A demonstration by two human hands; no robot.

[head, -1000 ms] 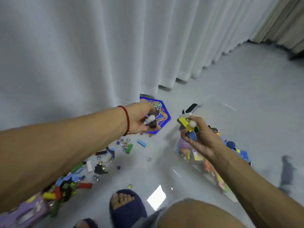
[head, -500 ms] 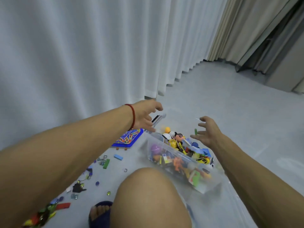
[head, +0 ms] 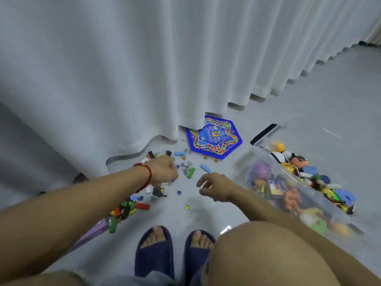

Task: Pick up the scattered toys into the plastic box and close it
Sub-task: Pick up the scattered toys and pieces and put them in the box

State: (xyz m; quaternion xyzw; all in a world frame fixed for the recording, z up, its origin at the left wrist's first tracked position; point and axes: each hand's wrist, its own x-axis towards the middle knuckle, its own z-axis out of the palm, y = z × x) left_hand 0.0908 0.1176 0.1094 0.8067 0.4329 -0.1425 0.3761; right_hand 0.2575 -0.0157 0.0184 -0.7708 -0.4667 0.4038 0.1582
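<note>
The clear plastic box (head: 288,174) stands open on the floor at the right, holding several toys. Scattered toys lie left of it: a blue brick (head: 205,168), a green brick (head: 191,172), a red block (head: 142,206), a black figure (head: 157,191), a marble (head: 187,207) and small beads. My left hand (head: 165,172), with a red wrist cord, is down among these pieces with its back to the camera and its fingers hidden. My right hand (head: 214,186) hovers low over bare floor between the toys and the box, fingers loosely curled and holding nothing.
A blue hexagonal game board (head: 214,139) lies partly under the white curtain (head: 144,69). A purple box (head: 92,232) sits at the lower left by a heap of coloured blocks. My feet in navy slippers (head: 154,254) and my knee (head: 268,254) fill the foreground.
Both hands held toys, let them go over the box, then swung back left and down to the scattered toys. The camera now looks down at the floor.
</note>
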